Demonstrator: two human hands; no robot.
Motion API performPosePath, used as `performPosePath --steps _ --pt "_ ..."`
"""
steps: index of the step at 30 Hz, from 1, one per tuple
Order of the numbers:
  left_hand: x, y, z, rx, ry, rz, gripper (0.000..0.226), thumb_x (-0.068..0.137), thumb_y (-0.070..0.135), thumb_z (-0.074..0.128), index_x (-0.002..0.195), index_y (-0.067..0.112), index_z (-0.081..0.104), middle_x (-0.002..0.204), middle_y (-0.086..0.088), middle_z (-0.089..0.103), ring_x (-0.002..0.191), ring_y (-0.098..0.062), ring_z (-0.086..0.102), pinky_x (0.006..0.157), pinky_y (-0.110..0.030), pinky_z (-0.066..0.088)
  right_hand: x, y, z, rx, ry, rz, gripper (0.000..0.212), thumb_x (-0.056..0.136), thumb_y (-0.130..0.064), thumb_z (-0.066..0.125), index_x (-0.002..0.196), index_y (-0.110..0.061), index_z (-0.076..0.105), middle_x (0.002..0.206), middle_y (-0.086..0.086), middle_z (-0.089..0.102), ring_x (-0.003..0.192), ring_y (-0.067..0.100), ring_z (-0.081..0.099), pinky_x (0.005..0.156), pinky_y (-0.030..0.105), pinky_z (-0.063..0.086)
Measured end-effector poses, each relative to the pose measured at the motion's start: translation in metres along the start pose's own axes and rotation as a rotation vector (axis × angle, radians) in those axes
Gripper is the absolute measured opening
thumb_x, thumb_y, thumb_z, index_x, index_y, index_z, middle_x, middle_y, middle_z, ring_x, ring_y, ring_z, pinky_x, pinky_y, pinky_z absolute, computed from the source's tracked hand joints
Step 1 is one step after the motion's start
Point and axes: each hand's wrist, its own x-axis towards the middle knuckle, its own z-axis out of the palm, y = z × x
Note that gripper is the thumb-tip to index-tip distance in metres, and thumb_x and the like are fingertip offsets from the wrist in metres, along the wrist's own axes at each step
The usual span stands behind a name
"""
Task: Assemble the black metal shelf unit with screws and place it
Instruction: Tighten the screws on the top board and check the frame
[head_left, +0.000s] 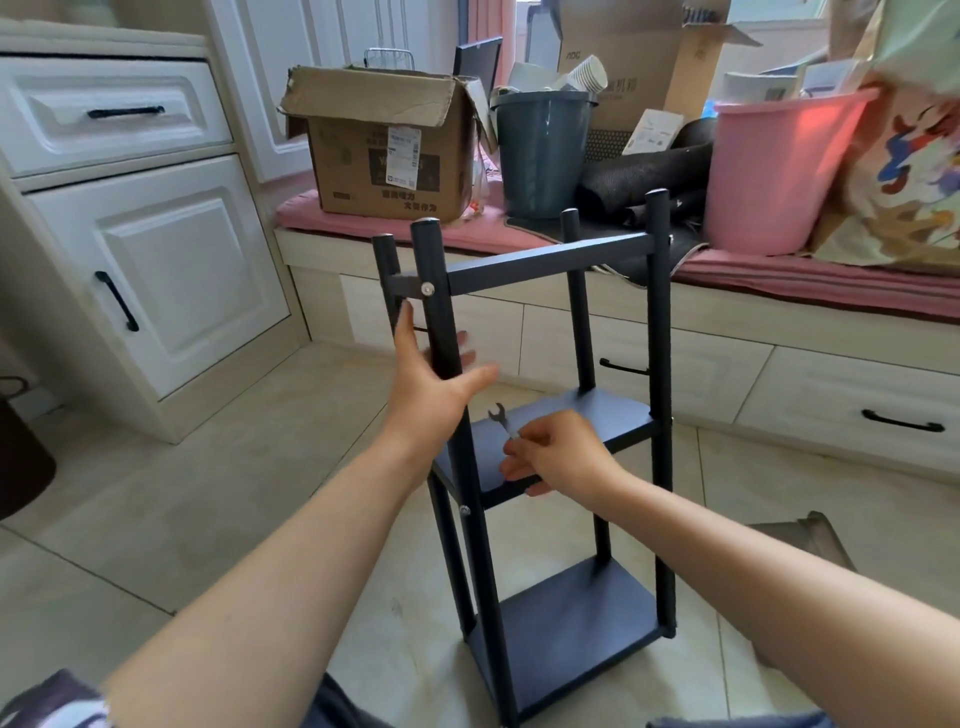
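The black metal shelf unit (566, 618) stands upright on the tiled floor in front of me, with four posts, a top crossbar, a middle shelf and a bottom shelf. A silver screw (427, 289) shows at the top left joint, another lower on the front left post (465, 511). My left hand (434, 371) wraps around the front left post below the top joint. My right hand (553, 449) pinches a small silver wrench (503, 420) above the middle shelf, its open jaw pointing up.
A window bench with a pink cushion (779, 275) runs behind the shelf, loaded with a cardboard box (384, 150), a grey bucket (540, 156) and a pink bucket (779, 171). White cabinets (156, 249) stand on the left. A dark bin (21, 457) sits at the left edge.
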Motion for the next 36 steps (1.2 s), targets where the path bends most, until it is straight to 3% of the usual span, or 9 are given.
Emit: performPosePath --steps 2,3,7,13,18,22,27,30,36 --pt "0.001 -0.014 0.0 0.05 0.002 -0.043 0.055 0.085 0.018 0.079 0.13 0.032 0.051 0.104 0.013 0.074 0.095 -0.001 0.07 0.091 -0.029 0.052 -0.003 0.006 -0.002 -0.002 0.033 -0.02 0.018 0.097 -0.012 0.057 0.086 -0.007 0.07 0.078 0.005 0.076 0.071 0.01 0.073 0.063 0.029 0.061" --pt "0.001 -0.02 -0.002 0.05 -0.009 -0.064 0.04 0.087 0.018 0.077 0.118 0.031 0.056 0.094 0.011 0.075 0.089 -0.007 0.071 0.086 -0.031 0.054 -0.005 0.009 -0.003 -0.019 0.039 -0.03 0.018 0.096 -0.012 0.057 0.085 -0.007 0.071 0.076 0.005 0.076 0.07 0.01 0.073 0.063 0.029 0.061" --pt "0.001 -0.038 -0.004 0.002 -0.045 -0.086 0.015 0.097 0.019 0.064 0.107 0.026 0.055 0.067 0.004 0.064 0.063 -0.016 0.065 0.068 -0.029 0.054 -0.012 0.024 -0.002 -0.1 -0.021 -0.026 0.017 0.096 -0.013 0.06 0.084 -0.01 0.071 0.075 0.003 0.076 0.071 0.008 0.073 0.063 0.027 0.061" --pt "0.015 -0.042 -0.002 0.008 -0.099 -0.064 0.017 0.099 0.024 0.06 0.108 0.027 0.046 0.063 0.004 0.056 0.058 -0.016 0.059 0.068 -0.037 0.06 -0.014 0.036 -0.009 -0.251 -0.073 -0.062 0.02 0.097 -0.011 0.055 0.092 -0.011 0.074 0.076 -0.002 0.076 0.072 0.006 0.071 0.06 0.013 0.05" --pt "0.025 -0.04 0.001 -0.037 -0.08 -0.061 0.016 0.099 0.024 0.061 0.098 0.027 0.046 0.063 0.003 0.055 0.057 -0.016 0.057 0.064 -0.034 0.056 -0.019 0.043 -0.015 -0.247 -0.037 -0.166 0.018 0.095 -0.016 0.061 0.087 -0.018 0.077 0.073 -0.01 0.074 0.069 -0.002 0.061 0.075 0.02 0.051" --pt "0.036 -0.042 -0.009 -0.038 -0.056 -0.098 0.017 0.1 0.019 0.06 0.098 0.024 0.044 0.064 0.003 0.052 0.057 -0.016 0.055 0.061 -0.033 0.053 -0.023 0.055 -0.021 -0.314 -0.07 -0.16 0.014 0.095 -0.026 0.065 0.094 -0.023 0.078 0.079 -0.012 0.071 0.071 -0.002 0.059 0.065 0.009 0.042" --pt "0.047 -0.05 -0.023 -0.069 -0.034 -0.147 0.019 0.1 0.014 0.059 0.098 0.024 0.042 0.064 0.004 0.051 0.057 -0.015 0.053 0.06 -0.031 0.052 -0.013 0.067 -0.014 -0.402 -0.059 -0.189 0.018 0.095 -0.027 0.063 0.101 -0.019 0.078 0.078 -0.011 0.054 0.069 0.005 0.049 0.061 0.012 0.037" --pt "0.051 -0.054 -0.029 -0.085 -0.021 -0.167 0.022 0.099 0.011 0.059 0.098 0.026 0.042 0.062 0.005 0.051 0.055 -0.014 0.053 0.059 -0.031 0.052 -0.001 0.066 0.001 -0.47 -0.096 -0.24 0.02 0.096 -0.025 0.062 0.101 -0.015 0.078 0.077 -0.007 0.06 0.07 0.008 0.052 0.06 0.013 0.038" --pt "0.06 -0.059 -0.038 -0.089 -0.009 -0.2 0.024 0.099 0.005 0.056 0.099 0.024 0.041 0.067 0.0 0.049 0.055 -0.014 0.053 0.059 -0.031 0.052 0.025 0.06 0.025 -0.446 -0.154 -0.269 0.021 0.096 -0.023 0.062 0.094 -0.01 0.079 0.076 0.009 0.07 0.075 0.032 0.062 0.067 0.036 0.049"
